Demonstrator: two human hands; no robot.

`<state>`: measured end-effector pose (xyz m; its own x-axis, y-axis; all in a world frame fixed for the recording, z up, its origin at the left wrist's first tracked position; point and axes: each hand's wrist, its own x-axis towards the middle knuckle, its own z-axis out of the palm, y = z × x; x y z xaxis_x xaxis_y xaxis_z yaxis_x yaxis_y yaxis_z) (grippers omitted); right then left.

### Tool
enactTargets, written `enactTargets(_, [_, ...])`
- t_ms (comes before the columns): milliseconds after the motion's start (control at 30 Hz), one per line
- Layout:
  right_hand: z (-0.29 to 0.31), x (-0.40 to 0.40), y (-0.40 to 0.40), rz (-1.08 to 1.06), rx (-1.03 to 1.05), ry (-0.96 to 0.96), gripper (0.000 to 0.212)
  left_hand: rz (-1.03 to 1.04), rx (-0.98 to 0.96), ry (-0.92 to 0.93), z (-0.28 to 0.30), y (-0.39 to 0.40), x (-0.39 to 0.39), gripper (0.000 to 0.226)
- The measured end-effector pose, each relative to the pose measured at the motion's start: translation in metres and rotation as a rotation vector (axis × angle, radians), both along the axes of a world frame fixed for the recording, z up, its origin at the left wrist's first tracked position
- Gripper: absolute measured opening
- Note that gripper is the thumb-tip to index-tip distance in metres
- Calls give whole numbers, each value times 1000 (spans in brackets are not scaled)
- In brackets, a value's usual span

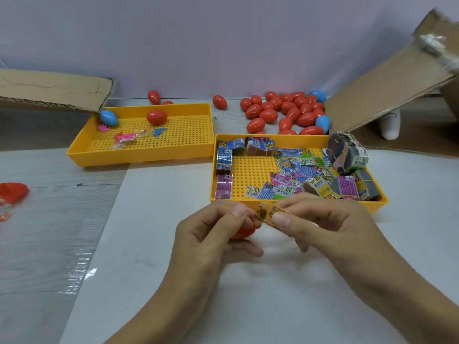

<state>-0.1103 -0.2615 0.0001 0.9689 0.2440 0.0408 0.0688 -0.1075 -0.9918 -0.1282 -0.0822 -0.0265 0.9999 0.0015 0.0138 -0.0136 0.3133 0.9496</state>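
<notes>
Fingers of both hands meet at the lower middle of the frame, above the white desk point(273, 294). The left hand point(211, 234) pinches one end of a small orange leaflet point(267, 213) between thumb and forefinger, and its lower fingers curl round a red egg point(242, 232), which is mostly hidden beneath them. The right hand point(330, 224) pinches the other end of the leaflet, thumb on top. The leaflet sits just in front of the near wall of the right tray point(213, 170), a yellow perforated tray at the centre right. That tray holds loose printed slips point(298, 170) and, at its right end, banded bundles point(347, 155) of the same. The left tray point(139, 157), further back at the centre left, holds a blue egg point(108, 117) in its far left corner, a red one point(156, 117) and a few small plastic toys point(124, 137). Behind the right tray lies a pile of eggs point(285, 110), nearly all red, with a few blue among them. A cardboard box point(387, 95) stands open at the upper right, and a cardboard flap point(49, 88) overhangs the left tray's corner at the upper left. A red shell point(13, 191) lies at the left edge of the frame.
</notes>
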Motion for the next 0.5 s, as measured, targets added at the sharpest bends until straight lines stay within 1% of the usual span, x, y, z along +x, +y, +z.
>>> enactTargets(133, [0, 1, 0, 21, 86, 137, 26, -17, 55, -21, 0, 0, 0, 25])
enactTargets(200, [-1, 0, 2, 56, 91, 160, 27, -23, 86, -39, -1, -1, 0, 25])
enactTargets(267, [-1, -2, 3, 86, 58, 138, 26, -17, 95, -70, -1, -2, 1, 23])
enactTargets(400, [-1, -4, 4, 54, 7, 120, 32, 23, 86, -106, -3, -2, 1, 8])
enactTargets(500, [-4, -6, 7, -21, -97, -24, 23, 70, 119, -143, -2, -3, 1, 9])
